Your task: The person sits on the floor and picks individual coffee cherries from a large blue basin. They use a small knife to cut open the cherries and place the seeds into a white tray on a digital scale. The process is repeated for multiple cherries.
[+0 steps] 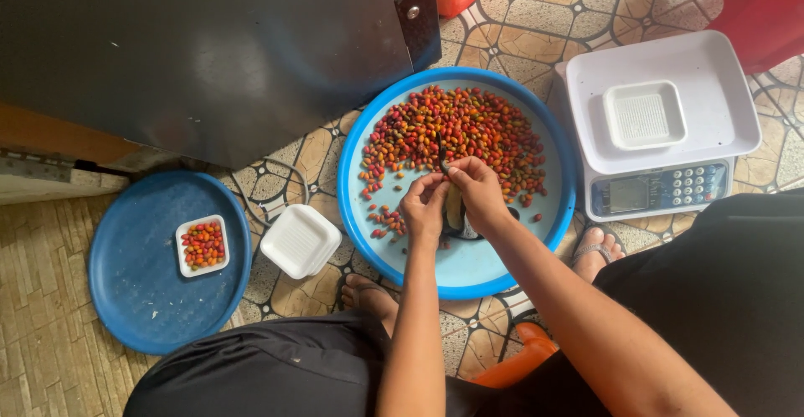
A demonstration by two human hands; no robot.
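Observation:
A light blue round tray [469, 270] lies on the tiled floor, its far half covered with many small red, orange and green fruits [456, 132]. Over its near middle my left hand [425, 209] and my right hand [479, 193] meet with fingertips pinched together on a small dark stem-like piece [441, 156]. Below the hands a dark object with a pale patch [456, 216] shows between them; I cannot tell which hand holds it.
A dark blue round tray [142, 300] at the left bears a small white dish of fruits [203, 244]. A stack of empty white dishes [300, 239] sits between the trays. A white scale [662, 124] with an empty dish [643, 114] stands right. A dark metal cabinet [209, 48] rises behind.

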